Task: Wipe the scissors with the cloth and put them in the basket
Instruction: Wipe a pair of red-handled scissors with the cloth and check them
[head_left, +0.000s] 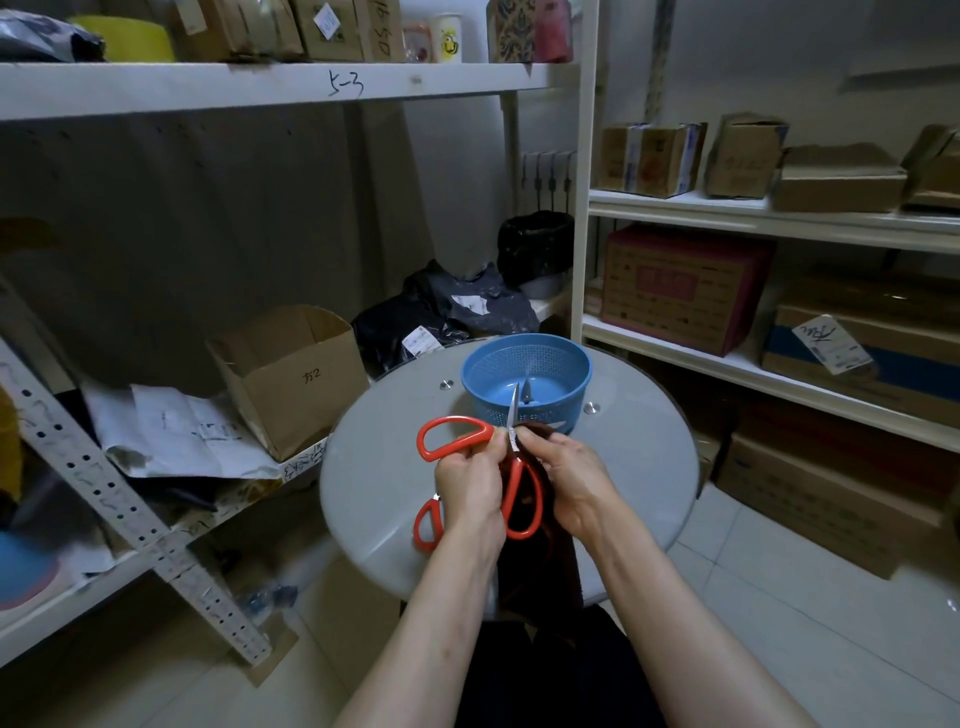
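Both forearms bare, coming up from the bottom edge and converging at centre. Left forearm (431, 623) angles up-right, right forearm (685, 613) angles up-left. Left hand (470, 483) back to camera, fingers curled, gripping the scissors (452, 436) near the pivot, thumb side up. Right hand (569, 480) just beside it, nearly touching, wrist slightly bent, fingertips (524, 441) pinched together at the blade with the dark cloth (550, 566) under the palm. Both hands level, knuckles away from the body
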